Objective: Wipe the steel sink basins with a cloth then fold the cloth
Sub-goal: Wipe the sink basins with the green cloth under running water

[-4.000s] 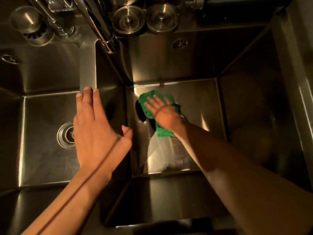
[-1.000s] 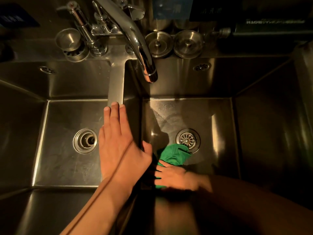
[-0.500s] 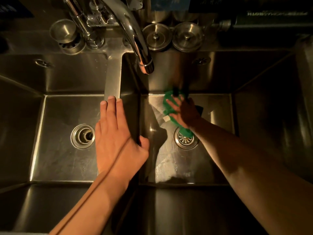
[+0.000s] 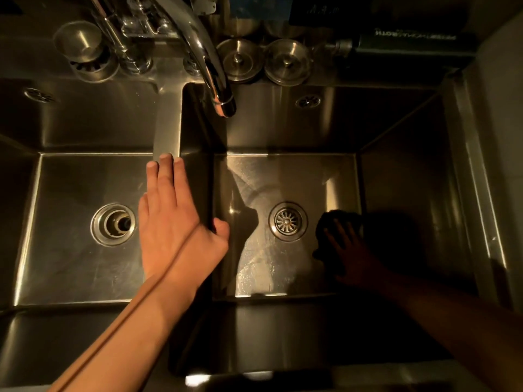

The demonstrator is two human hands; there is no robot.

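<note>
Left hand (image 4: 172, 222) flat on basin divider (image 4: 167, 131), grip apart, right hand (image 4: 351, 256) fingers spread, pressing cloth (image 4: 343, 215) on right basin floor (image 4: 283, 176)

Right basin (image 4: 283, 179): brushed steel, satin sheen; fine scratches and pale streaky smears across the floor.
Left basin (image 4: 70, 250): same brushed steel, duller, with light scuffs towards the front edge.
Divider (image 4: 167, 131): flat steel strip, smooth, soft glare near the back edge.
Faucet spout (image 4: 209, 66): polished metal, mirror-glossy.
Right drain strainer (image 4: 287, 221): shiny slotted metal with a bright ring.
Left drain (image 4: 113, 224): glossy metal ring, darker core.
Stoppers (image 4: 240, 60) on the back ledge: two round steel discs, satin.
Cup (image 4: 77, 42) at the back left corner: smooth steel, dimly glossy.
Cloth (image 4: 339, 219): fabric, matt, no shine; weave lost in shadow at the right edge of the right basin floor.
</note>
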